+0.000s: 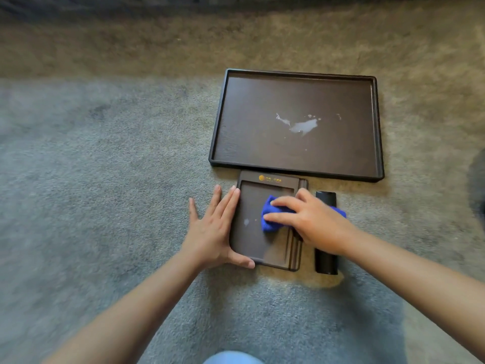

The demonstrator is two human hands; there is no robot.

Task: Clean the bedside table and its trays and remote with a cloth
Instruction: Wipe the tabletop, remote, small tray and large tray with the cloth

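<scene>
A small dark brown tray (252,240) with a gold logo lies on the carpet in front of me. My right hand (315,222) presses a bunched blue cloth (273,215) onto its inner surface. My left hand (212,229) lies flat against the tray's left edge, thumb hooked on the near corner, holding it steady. A pale smear shows on the small tray left of the cloth. Behind it lies a large dark tray (296,124) with a whitish spill at its middle. A black remote (326,258) lies right of the small tray, partly under my right hand.
Everything rests on a grey and tan carpet (105,179). A dark edge of furniture or bedding runs along the top of the view. A bit of light blue clothing (233,358) shows at the bottom.
</scene>
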